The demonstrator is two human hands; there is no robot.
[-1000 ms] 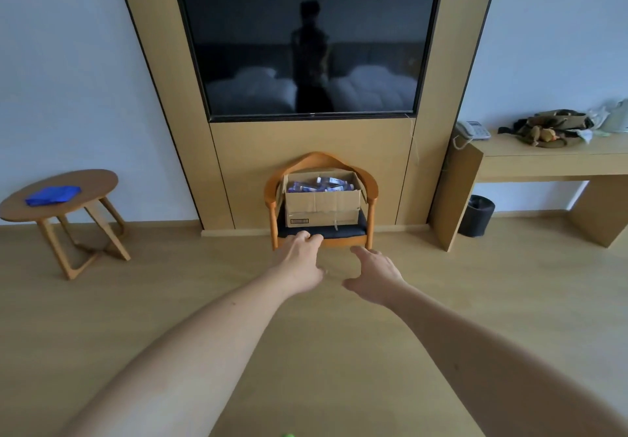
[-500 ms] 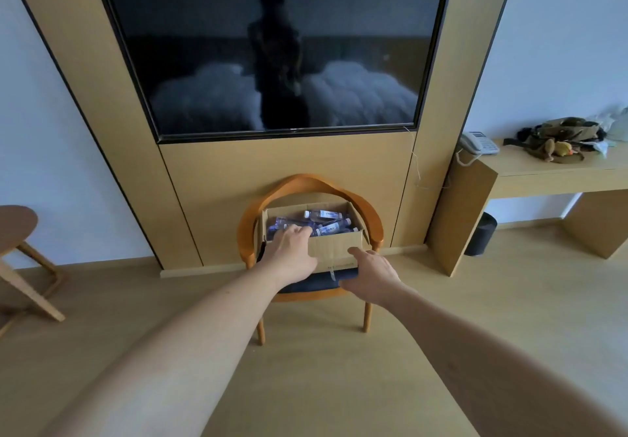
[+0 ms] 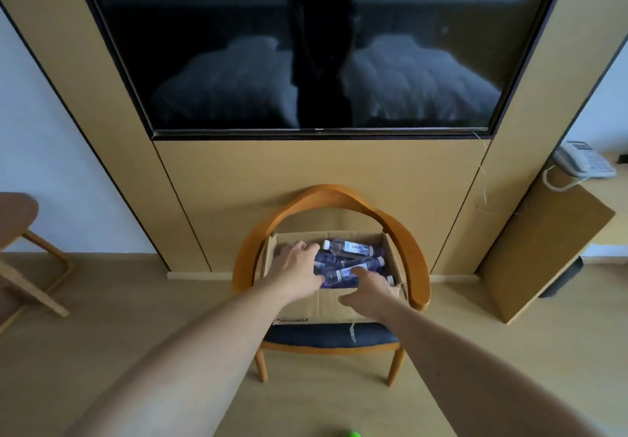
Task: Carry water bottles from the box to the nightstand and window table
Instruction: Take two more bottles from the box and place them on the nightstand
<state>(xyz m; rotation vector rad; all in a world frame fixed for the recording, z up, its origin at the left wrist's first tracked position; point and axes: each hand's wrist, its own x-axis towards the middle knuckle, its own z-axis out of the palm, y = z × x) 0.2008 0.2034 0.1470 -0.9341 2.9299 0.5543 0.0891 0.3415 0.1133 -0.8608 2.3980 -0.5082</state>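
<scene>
1. Head view: an open cardboard box [image 3: 326,304] sits on the dark seat of a wooden chair [image 3: 416,260], which stands against a wood wall panel under a dark TV [image 3: 319,46].
2. The bottles [image 3: 350,248] lie on their sides in a loose pile inside the box, with blue labels and white caps.
3. The left hand [image 3: 299,265] reaches over the box's left part, palm down, fingers lightly spread and bent over the pile. It rests on the bottles; whether it grips one I cannot tell, since the fingertips are hidden behind the hand.
4. The right hand [image 3: 370,289] is over the box's near right edge, fingers loosely together and stretched toward a bottle lying across the front of the pile. The fingertips touch or almost touch it; the thumb sticks out to the left, apart from the bottle.
5. A phone [image 3: 582,161] sits on a desk [image 3: 550,253] to the right.
6. A round side table [image 3: 15,219] shows at the left edge.
7. The floor [image 3: 136,300] is light wood.
</scene>
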